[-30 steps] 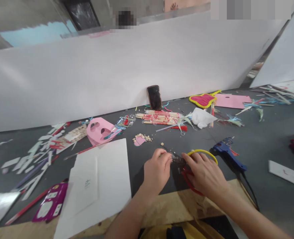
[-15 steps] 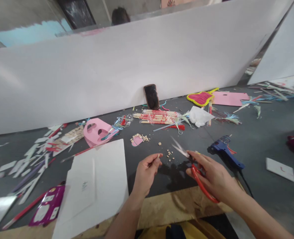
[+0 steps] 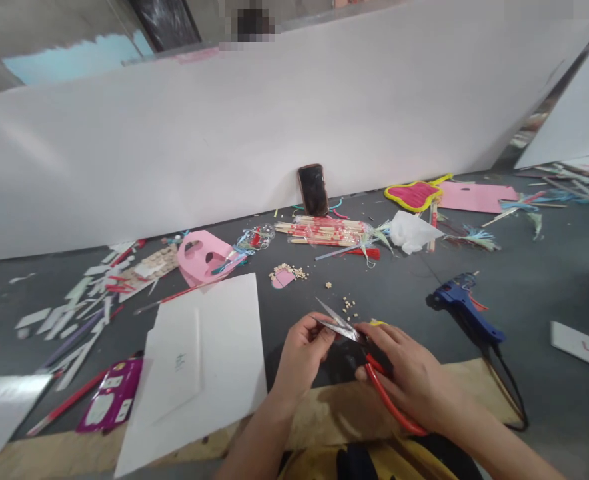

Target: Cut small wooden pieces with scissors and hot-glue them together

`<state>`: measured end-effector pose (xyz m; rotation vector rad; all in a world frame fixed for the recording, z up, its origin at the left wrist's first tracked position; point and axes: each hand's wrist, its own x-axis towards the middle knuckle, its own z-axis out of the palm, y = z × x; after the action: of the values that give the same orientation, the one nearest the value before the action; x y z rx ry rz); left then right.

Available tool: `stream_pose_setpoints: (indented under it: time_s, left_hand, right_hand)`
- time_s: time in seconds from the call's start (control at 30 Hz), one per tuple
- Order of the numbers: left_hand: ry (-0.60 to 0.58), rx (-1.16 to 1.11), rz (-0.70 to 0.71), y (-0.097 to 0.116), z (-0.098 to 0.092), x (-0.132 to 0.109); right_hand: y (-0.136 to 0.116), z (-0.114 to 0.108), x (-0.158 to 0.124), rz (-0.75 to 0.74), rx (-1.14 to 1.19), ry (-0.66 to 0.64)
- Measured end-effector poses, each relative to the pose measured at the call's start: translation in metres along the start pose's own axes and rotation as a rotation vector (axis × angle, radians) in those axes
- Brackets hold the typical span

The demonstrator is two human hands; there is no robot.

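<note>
My right hand (image 3: 417, 370) grips red-handled scissors (image 3: 347, 329), their blades parted and pointing up and to the left. The blades reach the fingertips of my left hand (image 3: 302, 353), which is closed in a pinch. Whatever it pinches is too small and covered to make out. Just beyond the blades lie several small pale cut pieces (image 3: 348, 305) on the dark table. Farther back, a small pink card piece (image 3: 283, 277) has more pale bits around its edge, and one small cluster (image 3: 328, 285) sits by itself.
A blue glue gun (image 3: 467, 310) with its cord lies to the right. White sheets (image 3: 209, 360) cover the left front. Behind are a pink mask (image 3: 202, 250), wrapped red-and-cream sticks (image 3: 324, 230) and a phone (image 3: 313, 190) leaning on a white board (image 3: 199, 147). Strips (image 3: 77, 313) litter the far left.
My right hand has brought the scissors left, so the blades now meet my left fingertips. My left hand stays pinched. The view has shifted slightly.
</note>
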<state>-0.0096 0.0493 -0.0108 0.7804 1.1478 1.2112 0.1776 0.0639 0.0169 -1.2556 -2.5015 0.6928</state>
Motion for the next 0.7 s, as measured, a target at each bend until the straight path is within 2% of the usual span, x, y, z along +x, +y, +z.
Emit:
stream_pose_setpoints:
  time_s: [0.17, 0.4, 0.53, 0.7]
  left_hand:
    - [0.012, 0.033, 0.007, 0.003, 0.001, -0.003]
    - [0.051, 0.205, 0.057, 0.014, 0.006, -0.005]
    - [0.063, 0.253, 0.079, 0.014, 0.008, -0.005]
    - [0.105, 0.276, 0.103, 0.011, 0.007, -0.004]
  right_hand:
    - [-0.003, -0.001, -0.001, -0.023, -0.016, -0.009]
    - [-0.003, 0.004, -0.001, -0.069, -0.118, 0.013]
    - [-0.003, 0.006, 0.000, -0.098, -0.168, 0.055]
    - [-0.001, 0.008, 0.000, -0.088, -0.183, 0.037]
